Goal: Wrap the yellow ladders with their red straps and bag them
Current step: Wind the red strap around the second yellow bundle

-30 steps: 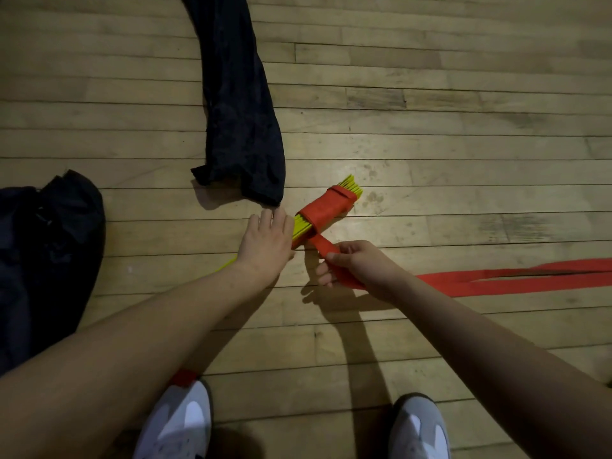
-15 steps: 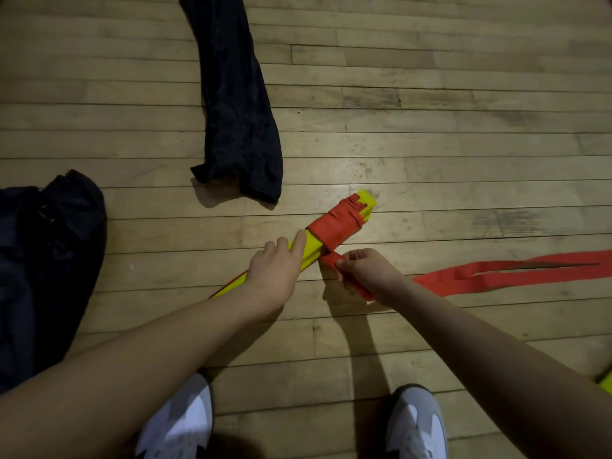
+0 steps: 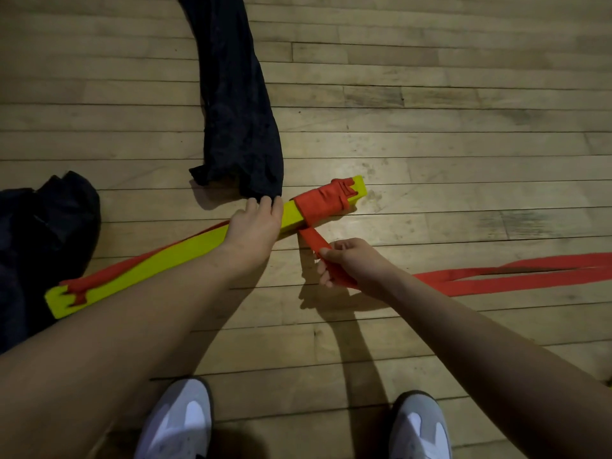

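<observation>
No lettering, labels, brand marks or numbers can be read anywhere in the head view.

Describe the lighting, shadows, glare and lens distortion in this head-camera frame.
Head view: dim, warm light, with a bright glare patch on the wooden floor beside the wrapped end of the yellow ladder bundle; the right hand casts a hard shadow toward the shoes; floorboard lines bow from wide-angle distortion; the black bag shows little detail.
</observation>
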### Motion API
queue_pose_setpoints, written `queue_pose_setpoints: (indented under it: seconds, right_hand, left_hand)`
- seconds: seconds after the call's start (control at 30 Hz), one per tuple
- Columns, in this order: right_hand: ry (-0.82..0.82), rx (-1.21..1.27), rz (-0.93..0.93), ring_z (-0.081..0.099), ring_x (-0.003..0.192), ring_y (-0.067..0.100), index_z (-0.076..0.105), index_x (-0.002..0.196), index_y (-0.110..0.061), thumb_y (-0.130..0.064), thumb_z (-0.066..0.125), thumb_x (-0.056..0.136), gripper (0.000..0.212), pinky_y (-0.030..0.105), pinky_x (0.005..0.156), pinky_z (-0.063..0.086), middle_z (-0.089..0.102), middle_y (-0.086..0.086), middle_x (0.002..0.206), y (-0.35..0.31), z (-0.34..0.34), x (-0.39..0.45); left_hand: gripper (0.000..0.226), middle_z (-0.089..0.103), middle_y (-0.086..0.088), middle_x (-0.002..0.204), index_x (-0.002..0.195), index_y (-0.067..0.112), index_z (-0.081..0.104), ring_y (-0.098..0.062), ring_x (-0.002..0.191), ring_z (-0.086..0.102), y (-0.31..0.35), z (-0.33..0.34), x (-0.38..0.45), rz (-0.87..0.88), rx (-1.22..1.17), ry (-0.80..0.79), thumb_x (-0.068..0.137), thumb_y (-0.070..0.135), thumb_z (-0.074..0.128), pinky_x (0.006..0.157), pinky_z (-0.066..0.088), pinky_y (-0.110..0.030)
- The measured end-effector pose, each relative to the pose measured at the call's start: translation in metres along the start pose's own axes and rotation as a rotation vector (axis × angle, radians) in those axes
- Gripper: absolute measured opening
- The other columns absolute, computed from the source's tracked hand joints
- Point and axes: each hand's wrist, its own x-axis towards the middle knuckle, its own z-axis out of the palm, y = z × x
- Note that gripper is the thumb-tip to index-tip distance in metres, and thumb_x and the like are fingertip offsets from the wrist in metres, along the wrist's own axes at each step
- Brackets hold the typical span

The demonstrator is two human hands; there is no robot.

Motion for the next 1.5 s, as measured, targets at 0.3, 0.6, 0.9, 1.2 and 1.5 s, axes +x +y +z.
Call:
queue_pose_setpoints:
  seconds: [0.3,0.6,0.9,1.2,1.5]
  right_hand:
    - [-0.041,0.14,0.068,0.067,0.057,0.018,0.054,0.091,-0.003,-0.003,0.042,0.1,0.015,0.026,0.053,0.055,0.068,0.01,0.069,0.006,-0.003,-0.001]
    - [0.003,0.147,0.066,0.066,0.056,0.017,0.055,0.091,-0.002,-0.004,0.044,0.1,0.015,0.025,0.051,0.054,0.066,0.012,0.073,0.016,0.0,-0.009]
    - [-0.051,0.087,0.051,0.065,0.061,0.014,0.057,0.091,-0.001,0.001,0.04,0.1,0.019,0.024,0.058,0.052,0.065,0.011,0.078,0.026,0.001,-0.023]
    - [0.02,0.074,0.015,0.065,0.059,0.013,0.059,0.088,-0.003,0.001,0.042,0.098,0.02,0.025,0.058,0.052,0.067,0.008,0.074,0.029,0.004,-0.021]
    - [0.093,0.042,-0.051,0.063,0.053,0.012,0.054,0.086,-0.007,-0.003,0.044,0.099,0.018,0.023,0.054,0.053,0.065,0.008,0.074,0.0,-0.001,-0.012]
  left_hand:
    - [0.073,0.045,-0.014,0.131,0.146,0.016,0.032,-0.033,0.11,0.048,0.004,0.016,-0.022,0.061,0.109,0.122,0.084,0.034,0.067,0.086,0.046,-0.038]
    - [0.071,0.04,-0.015,0.137,0.15,0.009,0.014,-0.032,0.121,0.045,0.024,0.01,-0.048,0.196,0.083,0.077,0.092,0.016,0.054,0.1,0.037,-0.042]
    - [0.076,0.015,-0.022,0.153,0.152,0.022,-0.009,-0.039,0.132,0.032,0.03,0.022,-0.062,0.185,-0.021,-0.052,0.098,0.029,0.044,0.109,0.029,-0.044]
    - [0.064,0.044,-0.013,0.131,0.153,0.035,0.003,-0.031,0.12,0.043,0.022,0.016,-0.059,0.161,-0.232,-0.096,0.1,0.038,0.039,0.102,0.03,-0.041]
    - [0.066,0.038,-0.014,0.122,0.154,0.025,0.0,-0.031,0.107,0.041,0.012,-0.003,-0.021,0.182,-0.002,0.102,0.101,0.026,0.04,0.091,0.031,-0.039]
